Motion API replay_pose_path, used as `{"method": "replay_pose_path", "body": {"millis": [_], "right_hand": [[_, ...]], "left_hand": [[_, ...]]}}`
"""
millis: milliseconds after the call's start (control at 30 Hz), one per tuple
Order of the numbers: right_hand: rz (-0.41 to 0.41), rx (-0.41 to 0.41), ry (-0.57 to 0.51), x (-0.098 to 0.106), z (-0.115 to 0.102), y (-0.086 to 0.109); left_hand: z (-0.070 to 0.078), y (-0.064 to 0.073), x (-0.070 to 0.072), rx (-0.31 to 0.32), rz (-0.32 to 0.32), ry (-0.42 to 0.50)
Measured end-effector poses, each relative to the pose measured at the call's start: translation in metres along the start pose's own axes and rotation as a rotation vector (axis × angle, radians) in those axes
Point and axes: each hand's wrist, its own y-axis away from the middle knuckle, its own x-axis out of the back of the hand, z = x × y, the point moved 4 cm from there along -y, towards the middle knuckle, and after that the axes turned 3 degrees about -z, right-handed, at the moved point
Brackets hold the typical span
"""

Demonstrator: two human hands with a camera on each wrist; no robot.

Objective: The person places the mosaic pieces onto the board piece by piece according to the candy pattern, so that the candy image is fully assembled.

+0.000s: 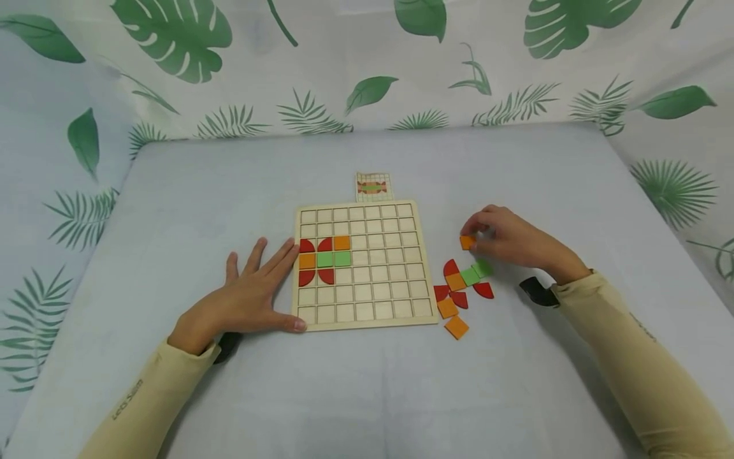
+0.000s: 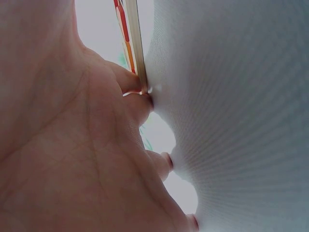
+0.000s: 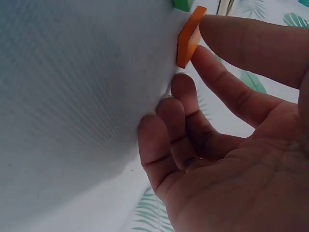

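My right hand (image 1: 510, 239) pinches an orange square tile (image 3: 189, 41) between thumb and index finger, close over the cloth to the right of the board. With fingers spread, my left hand (image 1: 249, 296) rests against the left edge of the wooden grid board (image 1: 373, 312); its thumb touches the lower left corner. On the board's left side lie red quarter-round tiles (image 1: 306, 277), orange square tiles (image 1: 342, 242) and green square tiles (image 1: 325, 259). In the left wrist view, the board's edge (image 2: 137, 43) meets my fingers.
Beside the board's right edge is a loose cluster of orange tiles (image 1: 457, 327), green tiles (image 1: 471, 276) and red quarter-round tiles (image 1: 484, 291). A small pattern card (image 1: 373, 178) lies behind the board. Leaf-printed cloth (image 1: 321, 64) hangs behind the table (image 1: 229, 185).
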Motion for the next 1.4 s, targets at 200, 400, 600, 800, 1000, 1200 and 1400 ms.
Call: {"method": "replay_pose_path", "body": {"millis": [200, 400, 600, 800, 1000, 1200, 1400], "right_hand": [[-0.013, -0.034, 0.015, 0.000, 0.000, -0.004], [-0.020, -0.065, -0.015, 0.002, -0.002, -0.001], [0.013, 0.021, -0.017, 0.008, -0.009, -0.001], [0.035, -0.027, -0.096, 0.005, -0.019, -0.008], [0.033, -0.045, -0.139, 0.000, -0.034, -0.015], [0.006, -0.022, -0.242, -0.004, -0.052, -0.024], [-0.040, 0.021, -0.307, -0.013, -0.070, -0.038]], "left_hand": [[0.000, -0.001, 0.000, 0.010, 0.002, -0.008], [0.000, -0.001, -0.001, 0.016, -0.001, -0.010], [-0.001, -0.001, -0.002, 0.014, 0.001, -0.010], [-0.001, 0.001, -0.001, 0.003, 0.003, -0.006], [0.000, 0.001, 0.002, -0.005, 0.002, -0.016], [0.002, 0.000, 0.001, -0.006, 0.002, -0.003], [0.002, 0.001, 0.001, 0.007, 0.007, -0.009]]}}
